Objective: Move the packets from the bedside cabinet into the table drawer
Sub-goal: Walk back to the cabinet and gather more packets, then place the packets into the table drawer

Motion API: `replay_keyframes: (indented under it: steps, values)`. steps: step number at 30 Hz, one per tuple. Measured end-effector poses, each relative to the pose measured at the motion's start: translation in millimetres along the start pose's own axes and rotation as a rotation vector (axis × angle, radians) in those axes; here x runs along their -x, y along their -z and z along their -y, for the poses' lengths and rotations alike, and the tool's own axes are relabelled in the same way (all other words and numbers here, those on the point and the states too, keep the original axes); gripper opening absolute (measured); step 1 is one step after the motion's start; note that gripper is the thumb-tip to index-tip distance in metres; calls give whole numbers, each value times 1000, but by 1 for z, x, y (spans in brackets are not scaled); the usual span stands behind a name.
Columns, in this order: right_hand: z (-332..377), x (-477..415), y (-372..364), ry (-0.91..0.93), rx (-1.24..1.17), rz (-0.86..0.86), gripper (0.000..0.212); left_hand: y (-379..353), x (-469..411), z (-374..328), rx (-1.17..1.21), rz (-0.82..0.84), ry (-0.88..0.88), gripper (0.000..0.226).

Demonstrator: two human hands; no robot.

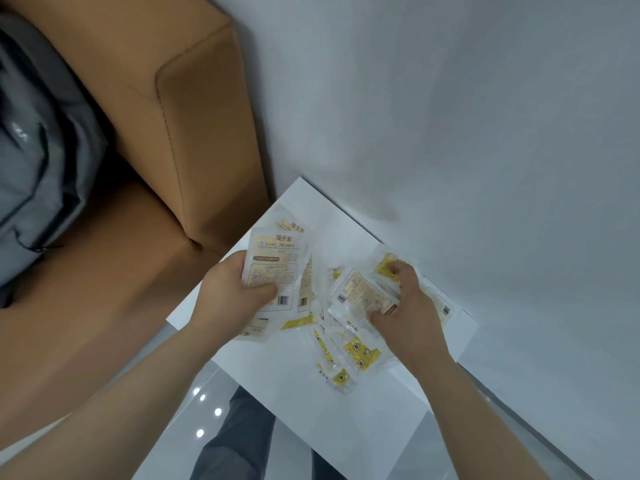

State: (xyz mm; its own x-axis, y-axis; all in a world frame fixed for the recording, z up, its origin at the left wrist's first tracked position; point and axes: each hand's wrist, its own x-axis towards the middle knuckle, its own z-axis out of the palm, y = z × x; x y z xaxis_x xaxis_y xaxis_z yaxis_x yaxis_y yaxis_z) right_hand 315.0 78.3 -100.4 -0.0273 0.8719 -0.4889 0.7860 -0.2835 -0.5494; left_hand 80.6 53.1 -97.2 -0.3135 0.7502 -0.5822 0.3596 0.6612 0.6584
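Note:
Several white and yellow packets (349, 351) lie scattered on the white bedside cabinet (367, 420). My left hand (232, 289) grips a small stack of packets (273, 261) above the cabinet's left side, thumb across the front one. My right hand (405, 306) is down on the pile at the right, fingers curled round a packet (363, 292) with a yellow one under the fingertips. The table drawer is out of view.
A tan upholstered headboard and bed frame (194, 133) stands left of the cabinet, with grey bedding (34, 168) on it. A white wall (450, 98) backs the cabinet. Glossy grey floor (194, 410) and my trouser legs show below.

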Motion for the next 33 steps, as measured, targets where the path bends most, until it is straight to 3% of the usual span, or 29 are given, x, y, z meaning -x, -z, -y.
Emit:
replay_keyframes:
  steps: [2, 4, 6, 10, 14, 19, 33]
  values:
    - [6, 11, 9, 18, 41, 7, 100, 8, 12, -7, -18, 2, -32, 34]
    - [13, 23, 22, 30, 69, 0, 109, 16, 25, -16, -32, 5, -66, 35]
    - [24, 36, 37, 23, 78, 1, 99, 25, 39, -27, -37, 4, -101, 34]
    - [48, 71, 70, 65, 111, -83, 5, 45, 70, -53, -22, 10, -166, 32]
    - [70, 112, 102, 67, 69, -199, 34, 65, 101, -82, -9, 41, -238, 31]
    - [85, 171, 144, 51, -27, -333, 16, 83, 145, -122, -21, 101, -357, 28]
    - [44, 385, 258, -41, -133, -805, 9, 38, 327, -231, -88, 273, -822, 32]
